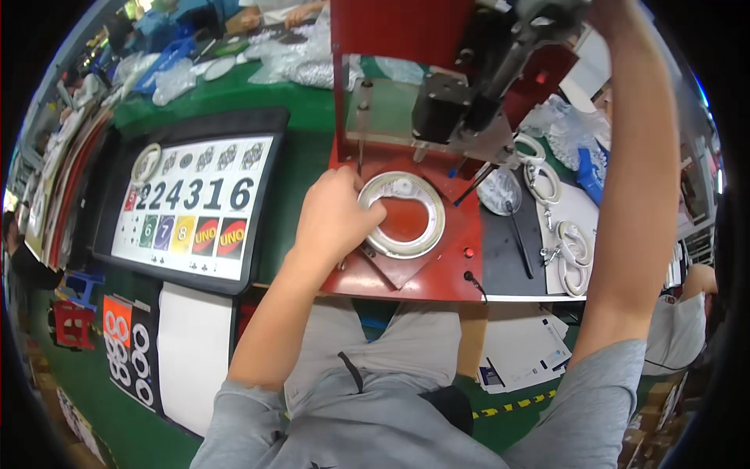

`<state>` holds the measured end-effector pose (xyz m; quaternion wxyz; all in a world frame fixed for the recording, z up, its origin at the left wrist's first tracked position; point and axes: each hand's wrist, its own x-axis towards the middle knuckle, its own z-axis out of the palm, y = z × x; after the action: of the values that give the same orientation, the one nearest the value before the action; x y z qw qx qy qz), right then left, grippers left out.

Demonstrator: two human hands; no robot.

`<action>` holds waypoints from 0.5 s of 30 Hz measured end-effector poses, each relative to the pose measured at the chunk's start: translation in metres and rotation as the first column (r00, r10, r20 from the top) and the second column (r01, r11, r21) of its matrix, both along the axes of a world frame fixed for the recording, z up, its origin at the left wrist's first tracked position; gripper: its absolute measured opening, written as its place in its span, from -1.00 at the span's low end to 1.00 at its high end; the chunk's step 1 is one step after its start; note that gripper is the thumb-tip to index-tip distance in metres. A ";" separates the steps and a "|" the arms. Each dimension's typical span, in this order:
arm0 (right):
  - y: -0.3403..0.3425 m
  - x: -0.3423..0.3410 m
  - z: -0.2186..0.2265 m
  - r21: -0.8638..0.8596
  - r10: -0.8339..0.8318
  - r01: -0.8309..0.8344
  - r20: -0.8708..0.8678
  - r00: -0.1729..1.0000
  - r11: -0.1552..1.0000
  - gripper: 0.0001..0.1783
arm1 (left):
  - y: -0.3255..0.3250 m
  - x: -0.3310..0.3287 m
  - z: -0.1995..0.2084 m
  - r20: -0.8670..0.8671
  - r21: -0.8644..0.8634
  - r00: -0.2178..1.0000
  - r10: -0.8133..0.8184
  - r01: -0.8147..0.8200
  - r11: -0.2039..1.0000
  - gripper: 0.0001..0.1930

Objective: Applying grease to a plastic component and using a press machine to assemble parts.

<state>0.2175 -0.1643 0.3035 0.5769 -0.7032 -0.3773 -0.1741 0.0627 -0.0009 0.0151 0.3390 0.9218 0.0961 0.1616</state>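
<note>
A round white ring-shaped part (435, 216) with a silvery edge lies flat on the red base plate (461, 270) of a red press machine (391, 23). My left hand (337, 209) is closed at the ring's left side, thumb over its inner edge and fingers curled along the outside. Above and behind the ring hangs the machine's black head (443, 105). My right arm (642, 180) reaches up along the right side to the top edge, beside the machine's dark lever (539, 35). The right hand is mostly cut off there, its fingers hidden.
Several white rings with metal clasps (574, 246) lie right of the press, near a small clear dish (498, 191) and a black-handled tool (522, 242). Leftward, a black tray (269, 133) holds a printed card sheet and another ring (146, 164). Plastic bags (301, 59) lie behind.
</note>
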 end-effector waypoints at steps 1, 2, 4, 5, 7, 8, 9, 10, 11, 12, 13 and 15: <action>0.005 0.004 0.000 -0.084 -0.027 0.006 -0.250 0.968 0.996 -0.74 | 0.009 -0.001 0.001 -0.116 -0.078 0.993 -0.035 0.026 0.997 -0.63; 0.004 0.006 -0.005 -0.112 -0.014 -0.006 -0.176 0.984 0.994 -0.79 | 0.013 0.001 -0.004 -0.120 -0.249 0.989 -0.083 0.051 0.967 -0.63; -0.024 0.021 -0.004 -0.169 0.054 -0.125 -0.374 0.926 0.978 -0.79 | 0.018 -0.006 -0.011 -0.158 -0.517 0.954 -0.255 0.140 0.844 -0.71; -0.030 0.011 -0.010 -0.191 0.019 -0.092 -0.351 0.936 0.977 -0.75 | 0.017 -0.016 0.000 -0.167 -0.677 0.925 -0.343 0.145 0.721 -0.72; -0.038 0.015 -0.024 -0.277 -0.161 0.144 -0.043 0.986 0.950 -0.70 | 0.015 -0.042 0.014 -0.089 -0.861 0.884 -0.458 0.163 0.482 -0.73; -0.046 -0.001 -0.029 -0.163 -0.237 0.237 0.016 0.971 0.958 -0.68 | 0.009 -0.054 0.008 0.044 -0.890 0.890 -0.453 0.241 0.387 -0.74; -0.052 -0.016 -0.039 -0.055 -0.324 0.337 0.163 0.932 0.940 -0.67 | 0.005 -0.066 0.003 0.172 -0.900 0.891 -0.421 0.316 0.301 -0.74; -0.062 -0.030 -0.048 0.067 -0.418 0.419 0.301 0.857 0.906 -0.63 | 0.006 -0.076 -0.008 0.193 -0.898 0.868 -0.458 0.345 0.274 -0.73; -0.075 -0.042 -0.065 0.072 -0.388 0.385 0.303 0.870 0.920 -0.66 | 0.000 -0.087 -0.008 0.253 -0.897 0.866 -0.432 0.377 0.232 -0.70; -0.084 -0.050 -0.095 0.080 -0.347 0.339 0.294 0.891 0.937 -0.68 | -0.003 -0.096 -0.010 0.245 -0.894 0.877 -0.414 0.369 0.254 -0.67; -0.092 -0.068 -0.118 0.044 -0.342 0.341 0.231 0.911 0.939 -0.70 | -0.007 -0.103 -0.011 0.251 -0.889 0.876 -0.412 0.378 0.260 -0.65; -0.117 -0.102 -0.169 -0.095 -0.306 0.314 0.091 0.948 0.945 -0.74 | -0.011 -0.108 -0.020 0.280 -0.844 0.834 -0.476 0.450 0.292 -0.58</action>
<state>0.1158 -0.2812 0.1342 0.4887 -0.7770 -0.2922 -0.2684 -0.0456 -0.0123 -0.0051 0.7977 0.5940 -0.0997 -0.0292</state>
